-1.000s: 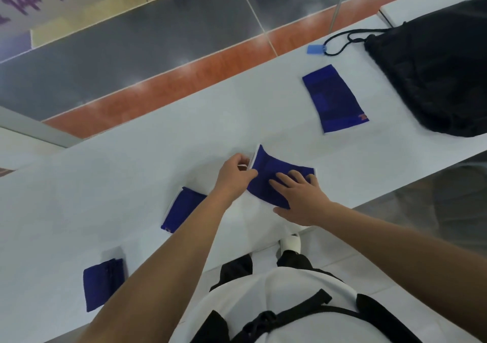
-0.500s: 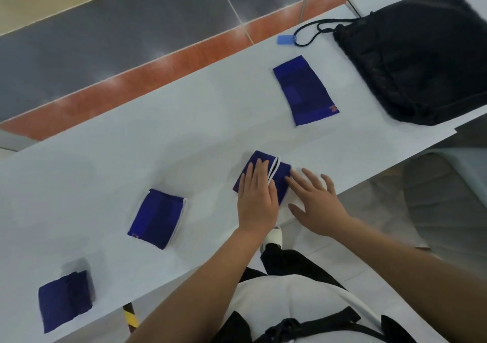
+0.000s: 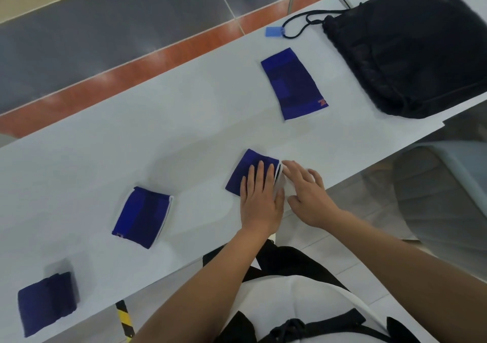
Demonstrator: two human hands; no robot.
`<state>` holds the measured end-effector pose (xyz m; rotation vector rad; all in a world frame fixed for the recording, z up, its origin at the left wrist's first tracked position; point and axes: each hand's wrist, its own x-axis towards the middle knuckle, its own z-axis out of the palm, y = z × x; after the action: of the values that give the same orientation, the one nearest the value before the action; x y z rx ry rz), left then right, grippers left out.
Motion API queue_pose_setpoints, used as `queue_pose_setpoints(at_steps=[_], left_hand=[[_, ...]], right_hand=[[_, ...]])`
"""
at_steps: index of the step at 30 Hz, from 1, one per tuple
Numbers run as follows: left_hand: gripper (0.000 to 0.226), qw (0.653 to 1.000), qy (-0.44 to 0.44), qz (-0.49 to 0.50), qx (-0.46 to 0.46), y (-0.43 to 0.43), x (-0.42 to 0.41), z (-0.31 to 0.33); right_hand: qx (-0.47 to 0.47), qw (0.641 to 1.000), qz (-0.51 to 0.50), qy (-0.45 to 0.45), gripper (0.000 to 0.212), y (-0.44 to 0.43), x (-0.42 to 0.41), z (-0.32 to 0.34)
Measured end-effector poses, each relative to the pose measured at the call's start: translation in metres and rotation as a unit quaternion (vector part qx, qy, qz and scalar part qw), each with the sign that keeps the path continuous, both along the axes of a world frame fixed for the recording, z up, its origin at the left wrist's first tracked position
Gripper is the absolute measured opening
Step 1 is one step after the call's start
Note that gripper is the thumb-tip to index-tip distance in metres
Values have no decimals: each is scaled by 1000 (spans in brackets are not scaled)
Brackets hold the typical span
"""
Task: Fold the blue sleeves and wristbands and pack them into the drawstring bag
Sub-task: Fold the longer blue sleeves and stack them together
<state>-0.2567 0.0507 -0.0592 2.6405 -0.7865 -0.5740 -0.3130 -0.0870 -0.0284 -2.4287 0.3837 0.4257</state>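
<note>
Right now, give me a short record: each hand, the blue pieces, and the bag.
left hand: pressing flat on the folded blue piece
right hand: fingertips at that piece's white edge
unfolded sleeve: flat, near the drawstring bag, not touching it
second folded piece: left of the hands
dark folded piece: far left

Four blue fabric pieces lay on one white table (image 3: 184, 131): one flat sleeve (image 3: 293, 84), one folded piece (image 3: 243, 172) under the hands, one white-edged folded piece (image 3: 142, 216) and one darker folded piece (image 3: 46, 303). There were also one black drawstring bag (image 3: 408, 47), one blue tag (image 3: 274, 31), one grey chair (image 3: 442, 192) and two hands, the left hand (image 3: 259, 200) and the right hand (image 3: 308, 195).
</note>
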Motion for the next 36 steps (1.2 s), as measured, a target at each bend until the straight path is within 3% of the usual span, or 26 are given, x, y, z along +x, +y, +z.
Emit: queue_pose_setpoints(at_steps=[4,6,9,14,22,27,30,33,36], left_hand=[[52,993,15,61,-104,7,15,21],[47,989,-34,64,-130,16,32,24],[53,996,-70,-23,-57,22,57,19],[69,988,-34,-92,116,17,72,2],[72,989,-53,-84,108,20,74,-6],[74,993,33,-91,74,22,85,8],[73,994,99,20,-45,20,92,25],[66,959,198,173,-101,15,103,40],[30,913,311,239,-109,16,118,47]], right_hand=[[-60,998,21,-5,82,4,-6,7],[-90,994,33,-47,78,8,-11,11],[-140,981,111,-71,72,13,-12,9],[-209,961,183,-18,81,13,-14,-2],[-241,950,198,-24,82,7,-10,-6],[-246,951,185,-17,82,11,-12,-10],[-217,962,165,5,85,15,-13,-8],[-192,967,163,32,86,16,-9,2],[-157,972,157,81,80,16,-2,14]])
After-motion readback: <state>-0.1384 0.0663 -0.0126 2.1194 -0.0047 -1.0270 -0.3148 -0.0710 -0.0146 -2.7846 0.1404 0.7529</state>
